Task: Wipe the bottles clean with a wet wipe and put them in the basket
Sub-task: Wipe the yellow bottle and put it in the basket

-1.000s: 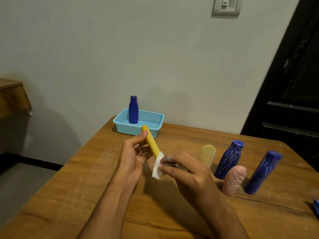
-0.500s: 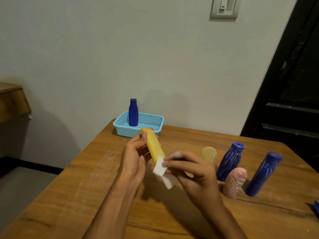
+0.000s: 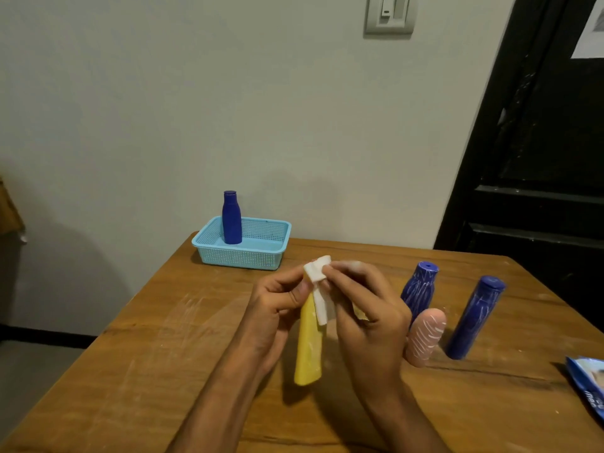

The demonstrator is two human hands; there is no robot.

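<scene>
Head view: basket sitting at table far-left corner, one blue bottle inside. Left hand pinching yellow bottle near its top; right hand pinching wet wipe over the top. Risk: light pinch slipping, bottle dropping onto table.

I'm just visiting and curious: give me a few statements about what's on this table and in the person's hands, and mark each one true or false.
1. A dark blue bottle stands upright in the light blue basket. True.
2. The left hand holds a pink bottle. False: it grips the yellow bottle; the pink bottle stands on the table.
3. The right hand pinches a white wet wipe against the yellow bottle's top. True.
4. The basket holds three bottles. False: only one.
5. Two blue bottles streaked with white stand on the table, to the right of the hands. True.
</scene>
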